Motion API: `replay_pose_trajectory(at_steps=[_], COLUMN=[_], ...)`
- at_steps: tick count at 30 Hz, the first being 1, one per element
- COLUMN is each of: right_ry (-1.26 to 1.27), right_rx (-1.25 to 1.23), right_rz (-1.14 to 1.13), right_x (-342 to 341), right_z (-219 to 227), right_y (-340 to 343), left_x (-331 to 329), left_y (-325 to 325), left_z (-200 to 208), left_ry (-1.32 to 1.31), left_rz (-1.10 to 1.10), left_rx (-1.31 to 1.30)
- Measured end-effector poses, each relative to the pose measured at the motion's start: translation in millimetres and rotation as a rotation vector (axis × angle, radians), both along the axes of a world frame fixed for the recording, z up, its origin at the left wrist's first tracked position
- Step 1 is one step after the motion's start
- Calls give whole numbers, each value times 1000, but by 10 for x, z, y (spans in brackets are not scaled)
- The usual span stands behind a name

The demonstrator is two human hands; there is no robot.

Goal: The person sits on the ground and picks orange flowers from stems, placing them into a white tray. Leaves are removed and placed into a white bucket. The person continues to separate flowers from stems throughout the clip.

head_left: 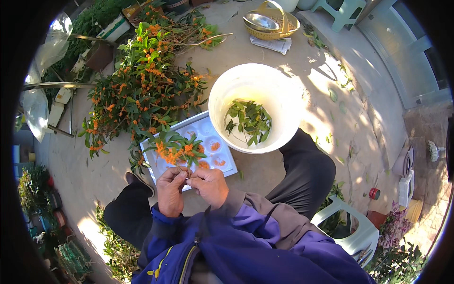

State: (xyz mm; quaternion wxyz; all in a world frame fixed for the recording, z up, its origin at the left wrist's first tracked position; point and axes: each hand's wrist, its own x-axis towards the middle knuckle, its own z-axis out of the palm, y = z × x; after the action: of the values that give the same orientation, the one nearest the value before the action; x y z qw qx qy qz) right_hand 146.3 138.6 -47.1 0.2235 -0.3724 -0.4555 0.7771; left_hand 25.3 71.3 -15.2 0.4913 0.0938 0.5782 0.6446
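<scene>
Between my hands is a sprig with orange blossoms (171, 152) and green leaves, its stem pinched near the cut end. My left hand (171, 191) is closed on the stem, thumb and fingers pressed together. Right beside it, my right hand (211, 186) is closed at the stem's lower end; its fingertips partly hide what they grip. Under the sprig lies a white tray (229, 163) with round hollows, several holding small heaps of loose orange blossoms (215, 146). A white bucket (288, 111) stands at the tray's far right, with green leaves (250, 122) on its bottom.
A large pile of orange-flowered branches (146, 80) spreads beyond the tray to the left. At the back, a yellow basket (283, 29) holds a metal bowl (261, 22). A pale green stool (352, 241) stands at lower right, and a red can (374, 193) lies on the ground.
</scene>
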Motion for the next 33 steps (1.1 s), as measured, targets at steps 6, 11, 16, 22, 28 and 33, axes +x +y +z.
replay_pose_trajectory(at_steps=[6,11,16,22,28,33], right_ry=[-48,-19,-16,18,23,18], right_rx=[-69,-123,-226,-185,-117,37], right_rz=[-23,-22,60,126,230,338], right_x=[36,6,-37,-69,-219,-293], right_z=[-208,-326,-192,101,382,584], right_y=[141,131,107,38,-291,-506], left_x=[19,-6,-21,-84,-170,-246], left_y=[229,282,156,-53,-491,-856], left_z=[-218,-237,-223,-111,123,320], left_ry=[106,168,182,275,277,286], left_rz=[-56,-87,-10,-37,23,85], left_rx=[-16,-41,-61,40,92,189])
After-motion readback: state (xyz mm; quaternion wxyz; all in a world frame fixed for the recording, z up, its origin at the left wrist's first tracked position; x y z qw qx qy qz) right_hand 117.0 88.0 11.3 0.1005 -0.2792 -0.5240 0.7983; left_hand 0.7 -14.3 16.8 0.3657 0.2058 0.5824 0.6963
